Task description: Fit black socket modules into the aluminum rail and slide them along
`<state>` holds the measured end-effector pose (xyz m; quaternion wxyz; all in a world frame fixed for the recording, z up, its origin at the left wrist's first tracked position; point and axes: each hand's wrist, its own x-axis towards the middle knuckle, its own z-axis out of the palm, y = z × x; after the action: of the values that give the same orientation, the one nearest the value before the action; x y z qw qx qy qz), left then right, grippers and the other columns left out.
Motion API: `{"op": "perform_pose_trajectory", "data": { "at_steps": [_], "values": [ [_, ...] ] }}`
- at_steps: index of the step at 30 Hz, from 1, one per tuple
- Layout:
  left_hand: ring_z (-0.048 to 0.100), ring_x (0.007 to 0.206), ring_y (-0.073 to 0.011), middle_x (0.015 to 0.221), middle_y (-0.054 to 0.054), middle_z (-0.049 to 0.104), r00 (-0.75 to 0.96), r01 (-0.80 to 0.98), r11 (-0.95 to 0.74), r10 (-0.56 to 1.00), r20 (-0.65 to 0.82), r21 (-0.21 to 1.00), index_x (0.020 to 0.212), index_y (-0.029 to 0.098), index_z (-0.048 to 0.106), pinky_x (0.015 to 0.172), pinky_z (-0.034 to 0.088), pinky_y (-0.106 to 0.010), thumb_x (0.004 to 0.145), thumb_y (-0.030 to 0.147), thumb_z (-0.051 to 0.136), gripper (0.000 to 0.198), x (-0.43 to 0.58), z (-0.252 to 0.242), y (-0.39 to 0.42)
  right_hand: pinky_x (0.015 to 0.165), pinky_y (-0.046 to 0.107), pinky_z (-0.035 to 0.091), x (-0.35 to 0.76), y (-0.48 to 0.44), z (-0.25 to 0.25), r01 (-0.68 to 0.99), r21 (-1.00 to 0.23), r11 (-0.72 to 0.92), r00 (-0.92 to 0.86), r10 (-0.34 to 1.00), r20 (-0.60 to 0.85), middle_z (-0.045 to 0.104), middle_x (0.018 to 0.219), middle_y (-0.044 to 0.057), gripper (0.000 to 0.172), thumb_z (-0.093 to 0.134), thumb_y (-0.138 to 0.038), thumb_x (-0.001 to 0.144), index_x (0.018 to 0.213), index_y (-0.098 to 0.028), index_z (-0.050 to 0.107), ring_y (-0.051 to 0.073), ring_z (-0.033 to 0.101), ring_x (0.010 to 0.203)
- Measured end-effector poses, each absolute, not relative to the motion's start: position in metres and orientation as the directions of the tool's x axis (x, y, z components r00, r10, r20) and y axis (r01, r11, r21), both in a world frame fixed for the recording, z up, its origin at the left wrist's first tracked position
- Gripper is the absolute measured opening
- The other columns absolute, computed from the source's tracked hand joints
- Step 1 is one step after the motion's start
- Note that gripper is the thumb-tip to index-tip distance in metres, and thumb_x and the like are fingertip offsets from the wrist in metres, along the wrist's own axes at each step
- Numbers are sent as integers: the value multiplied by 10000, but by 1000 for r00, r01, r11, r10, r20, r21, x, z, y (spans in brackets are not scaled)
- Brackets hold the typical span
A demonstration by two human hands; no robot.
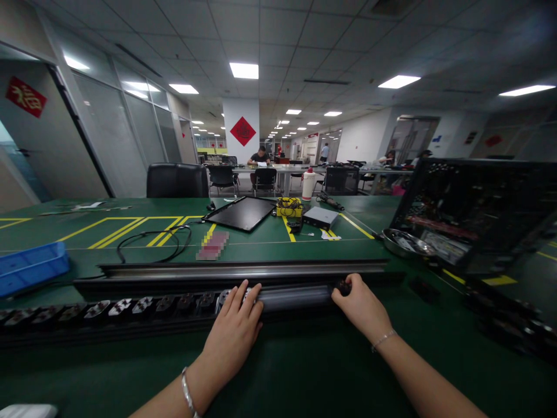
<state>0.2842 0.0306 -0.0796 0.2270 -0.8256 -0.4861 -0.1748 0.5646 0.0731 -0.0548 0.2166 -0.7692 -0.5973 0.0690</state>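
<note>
Cylinder, dark metal [296, 299], under both hands: left hand [232, 331] with fingers spread across its top, right hand [361, 307] with fingers curled over its right end. Wide two-ended hold, good for keeping level. Black socket strip [130, 307] alongside; aluminium rail [243, 270] just behind. Farther along green bench [87, 232]: black flat panel [241, 212], yellow cable bundle [289, 206], blue plastic tray [32, 267], open electronics chassis [474, 212].

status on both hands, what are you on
Left hand on dark tube, beside socket strip. Right hand on tube's right end, at small black knob. Metal rail right behind.
</note>
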Motion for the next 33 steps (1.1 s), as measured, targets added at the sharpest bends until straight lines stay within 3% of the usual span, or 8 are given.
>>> {"op": "perform_pose_trajectory", "data": {
  "at_steps": [12, 33],
  "values": [
    [344, 1304, -298, 1375, -44, 458, 471, 879, -434, 723, 505, -198, 1076, 223, 590, 1058, 334, -472, 807, 219, 533, 275, 284, -79, 29, 598, 279, 362, 566, 74, -55, 881, -424, -210, 288, 949, 128, 595, 898, 54, 255, 472, -398, 746, 920, -212, 455, 198, 582, 764],
    [349, 1302, -285, 1366, -46, 466, 462, 882, -431, 720, 518, -189, 1054, 226, 594, 1060, 330, -462, 808, 229, 539, 252, 285, -79, 30, 650, 285, 397, 569, 74, -58, 882, -437, -177, 291, 933, 209, 526, 957, 61, 244, 461, -372, 745, 923, -206, 449, 192, 566, 824]
  ]
}}
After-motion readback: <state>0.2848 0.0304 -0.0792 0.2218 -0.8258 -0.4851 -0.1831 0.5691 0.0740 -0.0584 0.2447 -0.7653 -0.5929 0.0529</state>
